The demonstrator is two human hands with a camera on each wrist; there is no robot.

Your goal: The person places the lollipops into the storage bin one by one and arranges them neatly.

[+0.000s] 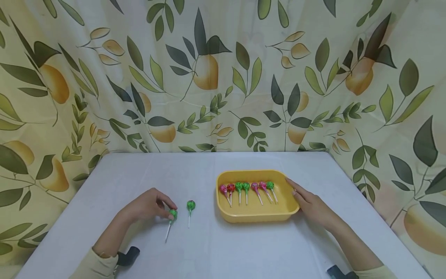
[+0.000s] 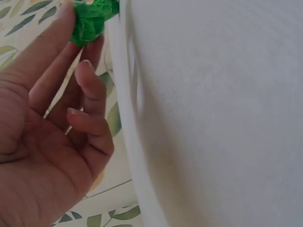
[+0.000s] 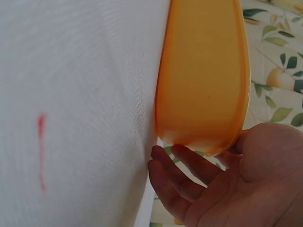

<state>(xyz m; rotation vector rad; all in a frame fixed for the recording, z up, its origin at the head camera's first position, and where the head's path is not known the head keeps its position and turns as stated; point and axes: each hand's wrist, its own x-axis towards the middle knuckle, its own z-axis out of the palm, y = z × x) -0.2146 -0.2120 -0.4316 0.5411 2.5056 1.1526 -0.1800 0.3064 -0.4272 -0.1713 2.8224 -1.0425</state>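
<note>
With thumb and fingertips, my left hand pinches the head of a green-wrapped lollipop; its white stick slants down toward the near edge. The left wrist view shows the green wrapper between the fingertips, other fingers loosely bent. A second green lollipop lies apart, just right of that hand. My right hand holds the right end of a yellow tray, thumb at the rim and fingers by the outer wall. Inside the tray lie several pink, red and green lollipops in a row.
A white cloth covers the table. Behind it hangs a curtain printed with leaves and fruit. Dark wrist straps show at both sleeves. The right wrist view shows a red mark on the white cloth.
</note>
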